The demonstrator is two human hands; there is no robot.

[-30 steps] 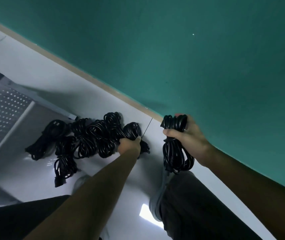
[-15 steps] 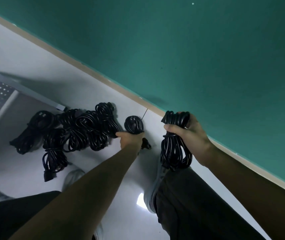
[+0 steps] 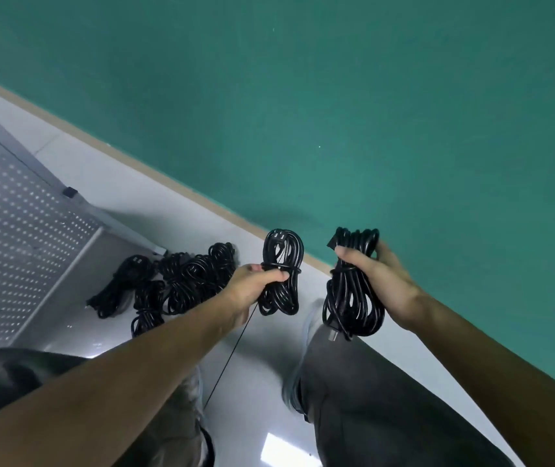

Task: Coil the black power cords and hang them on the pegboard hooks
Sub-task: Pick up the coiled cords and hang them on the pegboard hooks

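Observation:
My left hand (image 3: 252,284) grips a coiled black power cord (image 3: 281,261) around its middle and holds it up off the floor. My right hand (image 3: 375,281) grips a second, thicker coiled black cord (image 3: 352,305), whose plug hangs at the bottom. Several more coiled black cords (image 3: 175,284) lie in a pile on the white floor to the left of my left hand. The perforated grey pegboard (image 3: 16,251) stands at the far left; no hooks show on it.
A green wall (image 3: 337,112) with a tan baseboard (image 3: 175,187) runs diagonally behind the cords. My legs in grey trousers (image 3: 387,409) fill the bottom of the view above the glossy white floor (image 3: 262,365).
My left hand took one coiled cord from the pile's right end and lifted it off the floor. My right hand kept its cord and rose slightly. The view swung, bringing more pegboard in.

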